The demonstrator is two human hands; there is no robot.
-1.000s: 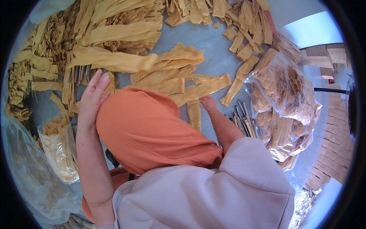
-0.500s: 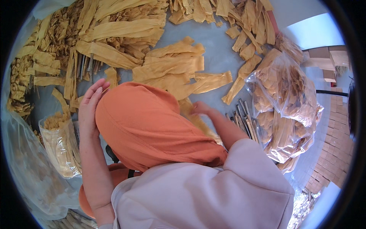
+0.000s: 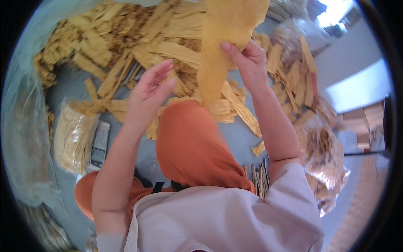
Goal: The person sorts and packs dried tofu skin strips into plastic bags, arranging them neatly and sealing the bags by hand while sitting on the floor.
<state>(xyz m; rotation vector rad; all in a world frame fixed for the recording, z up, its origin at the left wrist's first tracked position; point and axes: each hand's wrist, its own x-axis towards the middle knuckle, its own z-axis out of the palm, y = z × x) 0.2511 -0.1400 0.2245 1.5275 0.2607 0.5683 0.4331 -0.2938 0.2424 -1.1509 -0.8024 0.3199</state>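
Observation:
My right hand (image 3: 251,63) pinches a wide yellow sheet of dried tofu skin (image 3: 214,63) between thumb and fingers, raised over the pile. The sheet hangs down toward my orange-clad knee, and its top runs past the picture's upper edge. My left hand (image 3: 149,94) is held up left of the sheet, fingers and thumb apart, with nothing in it. Beyond it spreads a heap of dried tofu skin strips (image 3: 94,46). More loose strips (image 3: 238,107) lie on the grey surface behind the sheet.
At the left, a clear bag packed with strips (image 3: 75,138) stands beside a device with buttons (image 3: 100,145). Thin sticks (image 3: 261,180) lie right of my knee. Clear bags of strips (image 3: 321,168) stand at the right; cardboard boxes (image 3: 354,124) are farther right.
My right hand has risen from beside the knee and now lifts a tofu skin sheet. My left hand has moved right and forward from beside the knee. The view has shifted.

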